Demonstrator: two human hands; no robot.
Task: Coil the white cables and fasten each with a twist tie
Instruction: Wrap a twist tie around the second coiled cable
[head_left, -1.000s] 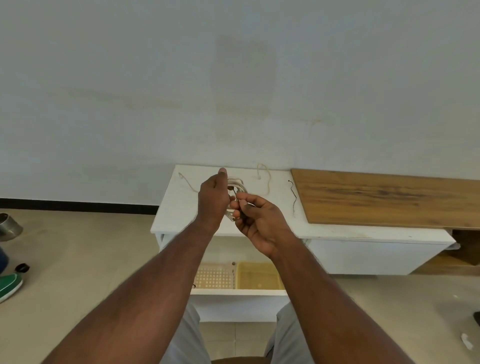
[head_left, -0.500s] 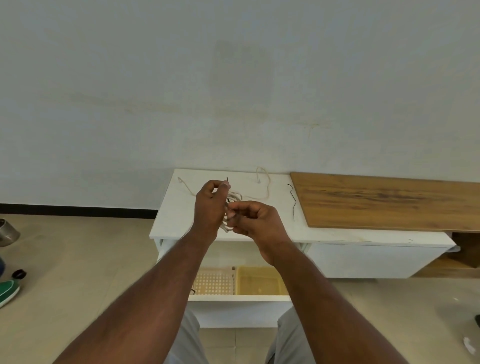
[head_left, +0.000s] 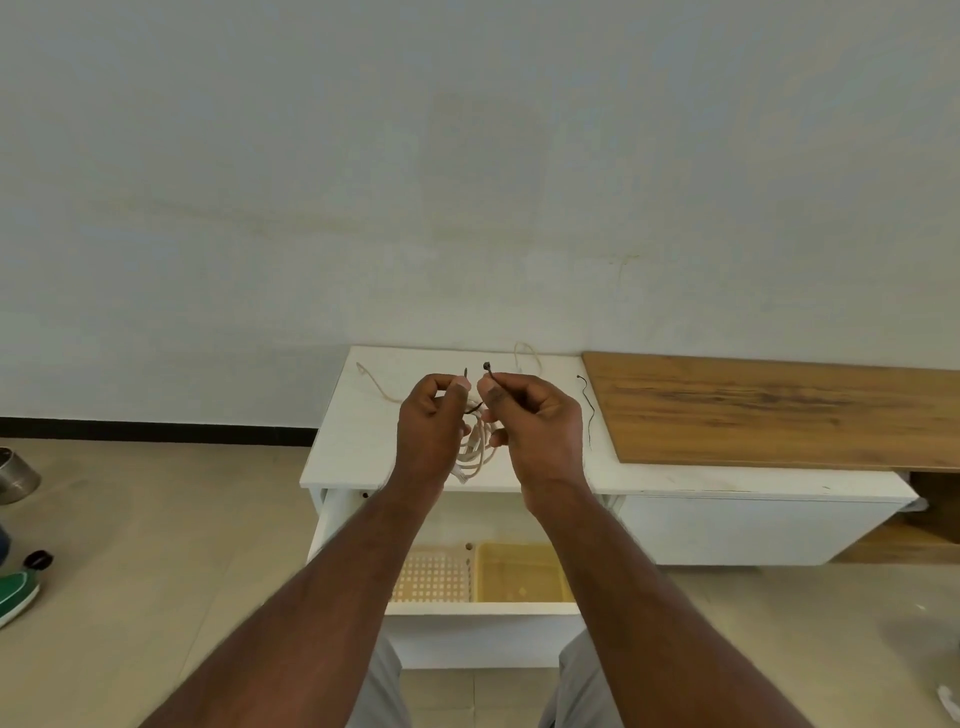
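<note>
White cabinet top (head_left: 358, 447) against grey wall (head_left: 467, 156); wooden board (head_left: 779, 410) beside.

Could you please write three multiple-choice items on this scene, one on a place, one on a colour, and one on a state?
1. Where does the spare black twist tie lie?
A. On the white cabinet top, beside the wooden board
B. In the open drawer
C. On the floor

2. What colour is the solid tray in the drawer?
A. Blue
B. Yellow
C. Red

3. How is the coiled white cable held?
A. It lies on the cabinet, untouched
B. It hangs between the two hands, a dark tie pinched at both ends
C. It rests in the drawer

Answers: 1 A, the tie lies on the white cabinet top just left of the wooden board. 2 B, the tray looks yellow. 3 B, the left hand and right hand each pinch an end of the tie above the coil.
</note>
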